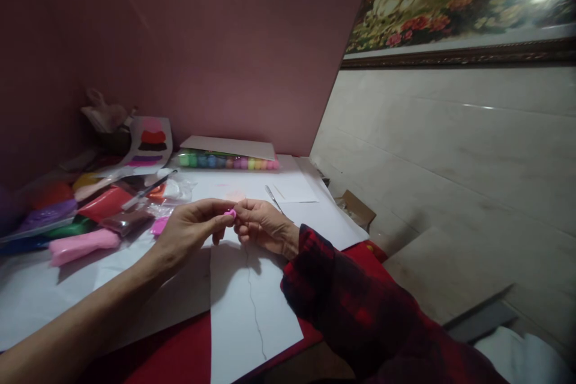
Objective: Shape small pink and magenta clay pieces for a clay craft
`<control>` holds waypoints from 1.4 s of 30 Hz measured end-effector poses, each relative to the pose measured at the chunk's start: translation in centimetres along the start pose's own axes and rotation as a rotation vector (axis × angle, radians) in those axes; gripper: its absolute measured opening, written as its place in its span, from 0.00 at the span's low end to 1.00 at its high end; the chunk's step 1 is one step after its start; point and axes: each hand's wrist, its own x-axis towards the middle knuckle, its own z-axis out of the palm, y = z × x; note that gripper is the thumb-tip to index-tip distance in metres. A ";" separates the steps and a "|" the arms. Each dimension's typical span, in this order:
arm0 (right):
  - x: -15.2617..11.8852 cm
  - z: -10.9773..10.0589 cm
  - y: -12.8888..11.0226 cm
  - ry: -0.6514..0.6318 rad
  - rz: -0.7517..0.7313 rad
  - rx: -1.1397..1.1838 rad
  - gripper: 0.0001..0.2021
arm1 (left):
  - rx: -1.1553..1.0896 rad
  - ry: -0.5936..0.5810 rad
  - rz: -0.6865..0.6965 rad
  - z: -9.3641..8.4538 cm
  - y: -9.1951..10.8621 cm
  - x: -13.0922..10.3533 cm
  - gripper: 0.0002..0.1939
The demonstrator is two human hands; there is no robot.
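Observation:
A small lump of bright pink modelling clay (230,213) is pinched between the fingertips of both hands. My left hand (191,229) is closed on it with thumb and forefinger. From the other side, the fingers of my right hand (263,225) press against the same lump. Both hands hover over a white sheet of paper (243,324) that has a wavy pencil line running down it. Left of my left hand lies a flat magenta piece of clay (159,226), partly hidden by the wrist.
Several coloured clay packets, including a pink one (85,246) and a red one (105,203), crowd the left. A clear pack of coloured pots (229,161) stands at the back, near a colour-patch sheet (150,144). A pen (273,198) lies by a notepad (294,193); a cardboard box (357,207) sits right.

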 end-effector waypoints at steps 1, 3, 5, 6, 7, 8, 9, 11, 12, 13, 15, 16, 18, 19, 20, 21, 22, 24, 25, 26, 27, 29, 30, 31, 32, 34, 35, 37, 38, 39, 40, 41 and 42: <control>0.0 0.0 0.1 0.008 -0.025 -0.015 0.17 | 0.011 0.011 -0.001 0.0 0.0 0.0 0.11; 0.2 0.0 0.4 0.042 -0.105 -0.050 0.19 | 0.007 0.032 -0.019 -0.1 -0.1 0.1 0.10; 0.3 0.0 0.6 0.104 -0.196 -0.088 0.20 | -0.027 0.045 -0.039 -0.1 -0.2 0.2 0.11; 0.4 0.0 0.6 0.140 -0.238 -0.111 0.20 | -0.045 0.047 -0.043 -0.1 -0.3 0.3 0.11; 0.5 0.0 0.6 0.173 -0.276 -0.141 0.20 | -0.061 0.049 -0.041 -0.1 -0.3 0.4 0.11; 0.5 0.0 0.6 0.197 -0.309 -0.177 0.20 | -0.074 0.051 -0.035 -0.1 -0.3 0.5 0.11; 0.6 0.1 0.7 0.208 -0.339 -0.221 0.20 | -0.085 0.056 -0.026 -0.1 -0.3 0.5 0.11; 0.5 0.3 0.7 0.202 -0.401 -0.322 0.19 | -0.101 0.070 -0.011 -0.2 -0.3 0.5 0.11; 0.5 0.4 0.8 0.193 -0.432 -0.374 0.18 | -0.109 0.075 -0.009 -0.2 -0.3 0.5 0.12; 0.4 0.5 0.9 0.181 -0.462 -0.427 0.17 | -0.117 0.073 -0.012 -0.3 -0.3 0.4 0.12; 0.1 0.8 1.0 0.167 -0.525 -0.541 0.14 | -0.133 0.055 -0.037 -0.4 -0.3 0.3 0.12; 0.0 0.8 1.1 0.170 -0.563 -0.605 0.11 | -0.141 0.044 -0.053 -0.4 -0.4 0.3 0.12; -0.2 0.9 1.1 0.195 -0.657 -0.734 0.07 | -0.157 0.025 -0.076 -0.4 -0.5 0.2 0.13; -0.3 0.8 1.1 0.210 -0.708 -0.794 0.06 | -0.163 0.021 -0.081 -0.4 -0.5 0.2 0.13; -0.3 0.8 1.1 0.218 -0.756 -0.848 0.06 | -0.170 0.017 -0.083 -0.4 -0.6 0.2 0.13; -0.3 0.7 1.1 0.218 -0.798 -0.893 0.05 | -0.179 0.013 -0.082 -0.4 -0.6 0.3 0.13; -0.3 0.6 1.0 0.211 -0.835 -0.931 0.04 | -0.194 0.010 -0.083 -0.3 -0.7 0.3 0.13; -0.3 0.5 0.9 0.192 -0.895 -0.994 0.02 | -0.233 0.008 -0.092 -0.3 -0.8 0.4 0.15; -0.4 0.5 0.8 0.188 -0.924 -1.022 0.01 | -0.248 0.004 -0.103 -0.3 -0.8 0.4 0.15; -0.4 0.5 0.8 0.188 -0.953 -1.048 0.03 | -0.255 -0.001 -0.119 -0.3 -0.9 0.5 0.16; -0.4 0.5 0.7 0.188 -0.981 -1.074 0.05 | -0.252 -0.003 -0.134 -0.4 -1.0 0.5 0.17; -0.5 0.6 0.7 0.195 -1.013 -1.119 0.06 | -0.226 -0.005 -0.154 -0.4 -1.0 0.5 0.17; -0.5 0.6 0.7 0.204 -1.013 -1.135 0.05 | -0.215 -0.001 -0.153 -0.5 -1.1 0.5 0.16; -0.5 0.7 0.7 0.214 -1.001 -1.145 0.04 | -0.208 0.007 -0.146 -0.5 -1.1 0.5 0.15; -0.5 0.7 0.7 0.225 -0.981 -1.149 0.02 | -0.205 0.014 -0.139 -0.5 -1.1 0.5 0.15; -0.4 0.7 0.7 0.235 -0.943 -1.145 0.02 | -0.215 0.027 -0.128 -0.4 -1.0 0.6 0.14; -0.4 0.7 0.7 0.232 -0.935 -1.139 0.02 | -0.231 0.037 -0.128 -0.4 -1.0 0.6 0.15; -0.4 0.6 0.7 0.224 -0.941 -1.125 0.02 | -0.265 0.041 -0.149 -0.3 -0.9 0.6 0.16; -0.4 0.6 0.7 0.222 -0.950 -1.122 0.02 | -0.273 0.035 -0.166 -0.3 -0.9 0.6 0.16; -0.5 0.6 0.7 0.221 -0.955 -1.121 0.02 | -0.270 0.029 -0.185 -0.3 -0.9 0.6 0.17; -0.5 0.7 0.7 0.224 -0.954 -1.122 0.03 | -0.256 0.023 -0.202 -0.4 -1.0 0.6 0.17; -0.5 0.7 0.7 0.227 -0.940 -1.118 0.03 | -0.237 0.017 -0.210 -0.4 -1.0 0.6 0.17; -0.5 0.7 0.7 0.226 -0.909 -1.097 0.03 | -0.220 0.016 -0.207 -0.5 -1.0 0.6 0.16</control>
